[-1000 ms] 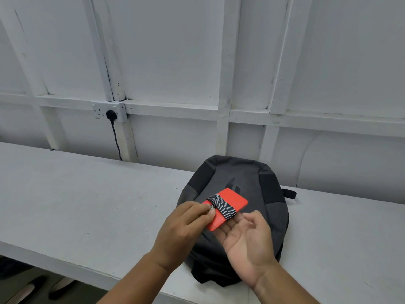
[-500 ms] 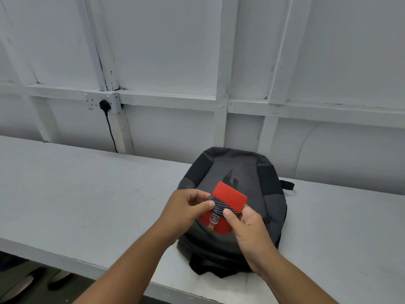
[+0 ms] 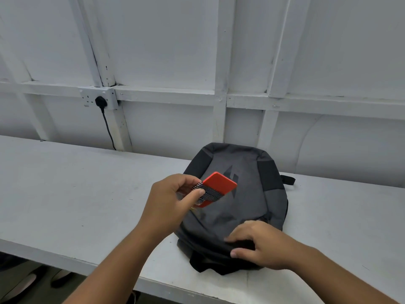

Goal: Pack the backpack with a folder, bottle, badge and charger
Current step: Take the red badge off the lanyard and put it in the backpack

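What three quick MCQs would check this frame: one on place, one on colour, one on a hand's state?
1. The backpack lies: A on the floor; B on the table; C hung on the wall.
2. The badge card is: A blue; B green; C red.
3. The left hand: A pinches the badge; B hangs empty; C rests flat on the table.
Key: B, it lies flat on the white tabletop; C, red shows beside the striped lanyard; A, the card sits pinched in its grip.

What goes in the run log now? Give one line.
left hand: holds red flat badge wrapped in striped lanyard | right hand: grips near edge of dark grey fabric backpack on white table | badge: not packed
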Available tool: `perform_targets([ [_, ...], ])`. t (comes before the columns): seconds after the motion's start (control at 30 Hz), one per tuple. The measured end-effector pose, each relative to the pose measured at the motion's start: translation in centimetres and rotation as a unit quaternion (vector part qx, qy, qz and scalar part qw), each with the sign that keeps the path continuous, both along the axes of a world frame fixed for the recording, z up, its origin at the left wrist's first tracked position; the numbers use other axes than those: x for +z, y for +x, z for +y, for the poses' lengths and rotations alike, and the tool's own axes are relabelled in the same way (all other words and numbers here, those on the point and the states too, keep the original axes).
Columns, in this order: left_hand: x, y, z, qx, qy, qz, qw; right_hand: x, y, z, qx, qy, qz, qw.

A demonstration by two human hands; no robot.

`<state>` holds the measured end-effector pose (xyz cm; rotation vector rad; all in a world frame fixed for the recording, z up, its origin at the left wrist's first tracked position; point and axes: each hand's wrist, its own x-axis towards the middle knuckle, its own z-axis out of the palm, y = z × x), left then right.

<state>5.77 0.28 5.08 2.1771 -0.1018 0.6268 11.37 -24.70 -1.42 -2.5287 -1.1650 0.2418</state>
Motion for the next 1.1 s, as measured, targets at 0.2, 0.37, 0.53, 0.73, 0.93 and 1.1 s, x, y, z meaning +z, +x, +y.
perform_targets([
  [0.2,0.1,-1.3,1.6,-0.002,0.024,-0.037,0.999,-0.2,-0.2,0.2,0.033,-0.024,-0.016,0.999],
  [0.37,-0.6,-2.7,3.1,-0.013,0.016,-0.041,0.999,1.5,0.6,1.3,-0.049,0.064,-0.007,0.997],
  [0.53,-1.8,-3.6,2.2,-0.066,0.020,-0.097,0.993,10.1,4.3,2.9,-0.158,0.159,-0.062,0.973],
  [0.73,-5.3,4.0,-1.0,-0.115,0.181,-0.042,0.976,17.0,7.6,4.2,-0.243,0.203,-0.090,0.944],
  [0.93,-9.5,11.3,-3.6,-0.110,0.412,0.021,0.904,16.8,8.1,4.1,-0.221,0.222,-0.084,0.946],
  [1.1,-11.1,14.3,-3.3,-0.057,0.424,0.046,0.903,16.5,8.9,2.8,-0.191,0.238,-0.061,0.951],
])
